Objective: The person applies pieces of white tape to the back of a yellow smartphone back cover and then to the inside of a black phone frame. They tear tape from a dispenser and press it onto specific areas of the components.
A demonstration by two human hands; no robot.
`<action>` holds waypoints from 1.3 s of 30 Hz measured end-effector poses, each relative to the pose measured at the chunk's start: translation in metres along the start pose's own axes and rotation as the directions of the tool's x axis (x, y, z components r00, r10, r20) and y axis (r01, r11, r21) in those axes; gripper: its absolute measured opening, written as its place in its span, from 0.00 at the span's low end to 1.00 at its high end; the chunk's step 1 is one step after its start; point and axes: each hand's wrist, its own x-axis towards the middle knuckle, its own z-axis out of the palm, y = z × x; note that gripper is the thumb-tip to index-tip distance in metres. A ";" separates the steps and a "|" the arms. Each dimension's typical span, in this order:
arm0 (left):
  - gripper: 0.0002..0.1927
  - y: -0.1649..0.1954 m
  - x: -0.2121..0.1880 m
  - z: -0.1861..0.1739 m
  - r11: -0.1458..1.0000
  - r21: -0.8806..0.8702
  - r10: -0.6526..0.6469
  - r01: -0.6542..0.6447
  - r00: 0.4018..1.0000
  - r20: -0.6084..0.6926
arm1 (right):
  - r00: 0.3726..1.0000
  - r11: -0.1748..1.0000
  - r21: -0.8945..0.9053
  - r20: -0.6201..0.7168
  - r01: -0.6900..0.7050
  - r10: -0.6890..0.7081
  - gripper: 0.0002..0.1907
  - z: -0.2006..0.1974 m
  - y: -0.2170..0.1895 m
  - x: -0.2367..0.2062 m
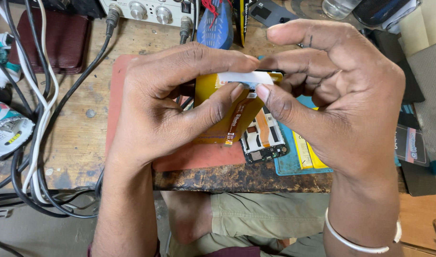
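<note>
Both my hands meet over a worn wooden workbench. My left hand (pixel 165 100) grips a flat yellow phone part (pixel 213 112) with an orange flex strip, thumb across its face. My right hand (pixel 332 95) pinches a white strip of tape or film (pixel 244 77) lying along the part's top edge, thumb and forefinger closed on it. Under the yellow part, an opened phone frame (pixel 265 140) with a green circuit board shows between my hands.
A red mat (pixel 120 85) and a blue mat (pixel 287 164) cover the bench. Black and white cables (pixel 39 109) loop at the left beside a tape roll (pixel 6 131). A metal instrument with knobs (pixel 149 10) stands at the back. Dark cards (pixel 410 145) lie right.
</note>
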 end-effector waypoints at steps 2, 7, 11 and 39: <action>0.14 0.000 0.001 0.000 1.000 0.004 0.024 -0.024 1.000 0.004 | 0.999 1.000 0.013 0.023 0.022 -0.022 0.23 -0.001 0.001 -0.001; 0.15 0.000 0.000 -0.001 0.999 -0.027 -0.034 0.034 0.999 0.013 | 0.998 0.998 -0.004 0.035 0.058 -0.058 0.23 -0.003 0.003 -0.002; 0.15 -0.003 0.000 -0.002 0.998 -0.009 0.068 -0.068 0.997 0.029 | 0.999 0.999 -0.010 0.023 0.047 -0.047 0.23 -0.002 0.003 -0.002; 0.14 -0.006 -0.012 0.009 0.995 -0.022 0.099 -0.102 0.988 -0.120 | 0.996 0.994 0.106 -0.085 0.038 -0.029 0.25 0.010 0.015 -0.008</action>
